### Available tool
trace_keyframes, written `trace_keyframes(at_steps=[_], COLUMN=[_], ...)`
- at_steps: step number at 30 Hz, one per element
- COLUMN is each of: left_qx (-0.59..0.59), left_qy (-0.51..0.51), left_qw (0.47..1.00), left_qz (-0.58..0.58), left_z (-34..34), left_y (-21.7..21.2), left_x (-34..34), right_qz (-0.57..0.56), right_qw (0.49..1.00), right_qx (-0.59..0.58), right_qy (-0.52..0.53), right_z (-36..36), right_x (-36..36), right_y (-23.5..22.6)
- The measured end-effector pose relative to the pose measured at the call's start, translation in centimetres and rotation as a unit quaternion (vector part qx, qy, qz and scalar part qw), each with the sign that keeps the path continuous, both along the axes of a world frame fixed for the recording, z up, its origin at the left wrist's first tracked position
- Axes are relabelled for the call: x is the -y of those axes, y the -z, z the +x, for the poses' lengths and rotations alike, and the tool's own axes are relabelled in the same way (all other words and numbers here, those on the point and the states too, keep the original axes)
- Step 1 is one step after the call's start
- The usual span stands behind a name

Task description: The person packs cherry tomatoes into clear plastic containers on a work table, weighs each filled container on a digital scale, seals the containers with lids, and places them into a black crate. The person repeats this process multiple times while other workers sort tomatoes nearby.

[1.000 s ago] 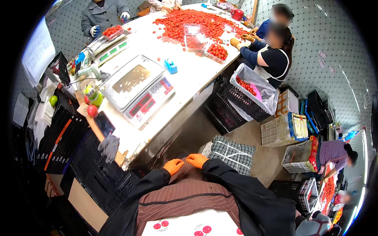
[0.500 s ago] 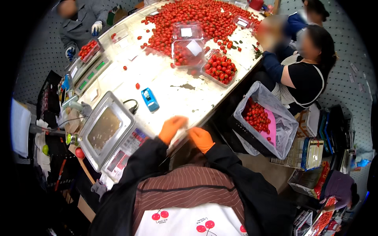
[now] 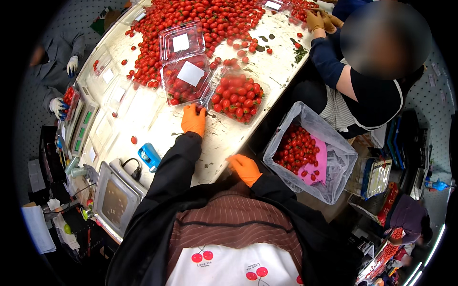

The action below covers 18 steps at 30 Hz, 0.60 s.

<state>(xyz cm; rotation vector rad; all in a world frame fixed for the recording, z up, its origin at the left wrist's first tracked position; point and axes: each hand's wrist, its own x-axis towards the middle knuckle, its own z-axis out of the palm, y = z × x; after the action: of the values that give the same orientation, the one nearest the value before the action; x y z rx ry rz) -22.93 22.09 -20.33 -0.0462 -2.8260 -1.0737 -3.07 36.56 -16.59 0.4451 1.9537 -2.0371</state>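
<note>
My left hand [image 3: 193, 121], in an orange glove, reaches over the table and pinches the near edge of a clear plastic clamshell box [image 3: 166, 76]. Cherry tomatoes [image 3: 175, 93] fill its base, a white label lies over them, and its hinged lid [image 3: 163, 42] is folded back. Right beside it stands an uncovered clear tub heaped with cherry tomatoes [image 3: 237, 97]. My right hand [image 3: 244, 170], also gloved in orange, stays by the table's near edge with its fingers curled together. What it holds, if anything, is hidden.
A large pile of cherry tomatoes [image 3: 214, 16] covers the far table. A blue tape dispenser [image 3: 150, 157] and a sealing machine [image 3: 117, 198] stand at left, scales [image 3: 83, 126] beyond. A lined crate [image 3: 334, 183] with tomatoes is right of me. Co-workers are at both sides.
My left hand has moved forward from beside the right hand to the clamshell box. The right hand has barely shifted. My view has swung, and the table appears closer.
</note>
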Motion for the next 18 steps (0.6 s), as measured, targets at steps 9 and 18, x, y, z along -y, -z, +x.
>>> trace_keyframes(at_steps=[9, 18], left_qx=[0.165, 0.055], left_qy=[0.017, 0.211], left_qw=[0.936, 0.951], left_qz=[0.311, 0.218], left_z=[3.8, 0.8], left_y=[-5.0, -8.2], left_x=[1.5, -4.8], right_qz=[0.016, 0.022], right_qw=[1.000, 0.998], right_qx=[-0.013, -0.048], right_qy=[0.007, -0.033], right_z=[-0.5, -1.7], right_x=[0.5, 1.1], right_y=[-0.8, -1.1])
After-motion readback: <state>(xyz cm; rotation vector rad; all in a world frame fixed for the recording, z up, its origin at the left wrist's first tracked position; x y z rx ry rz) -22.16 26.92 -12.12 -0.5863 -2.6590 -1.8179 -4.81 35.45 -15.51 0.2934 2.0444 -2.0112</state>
